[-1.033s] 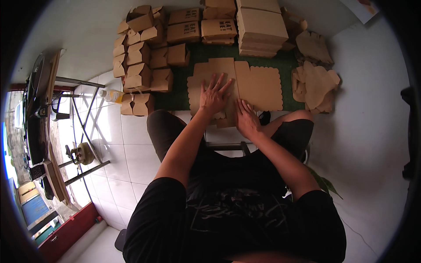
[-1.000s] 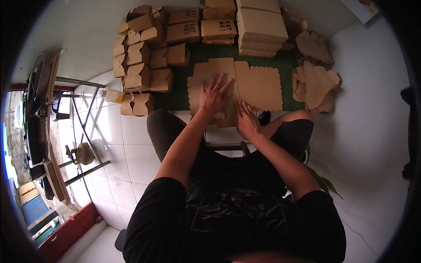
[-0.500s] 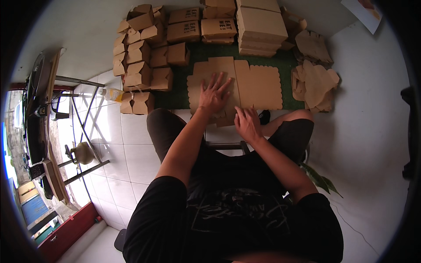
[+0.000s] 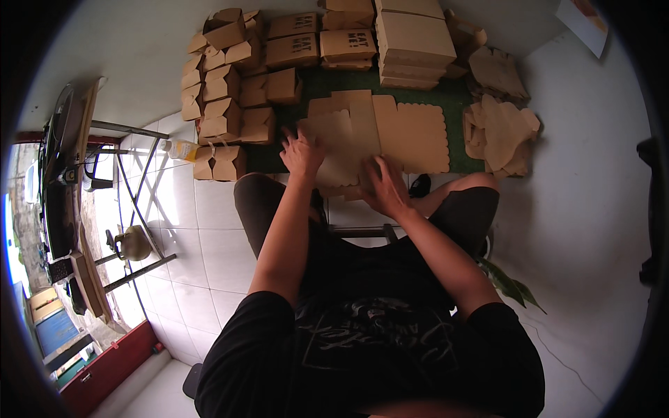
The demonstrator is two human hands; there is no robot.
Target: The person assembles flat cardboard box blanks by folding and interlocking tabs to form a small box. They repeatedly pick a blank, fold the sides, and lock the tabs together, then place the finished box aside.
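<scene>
An unfolded brown cardboard box blank [image 4: 412, 136] with scalloped edges lies in front of me, and its left panel is tilted up. My left hand [image 4: 302, 155] is at that panel's left edge, some fingers spread on the outer side and the thumb toward the cardboard, closed loosely on the edge. Close to the blank's near edge, by the middle crease, is my right hand [image 4: 387, 187]. Its fingers are bent and apart, touching the cardboard, slightly blurred and in shadow. Beneath the blank is a green mat [image 4: 279, 155].
Folded brown boxes [image 4: 221, 118] are piled at the left, with printed boxes [image 4: 293, 50] behind. A tall stack of cardboard [image 4: 417, 40] stands at the back right. Loose cardboard pieces [image 4: 499, 132] lie at the right. A bottle with yellow liquid [image 4: 182, 150] is left of the boxes.
My left hand has moved left from the middle of the blank to its left edge, and the left panel has risen. My right hand has shifted slightly left and nearer.
</scene>
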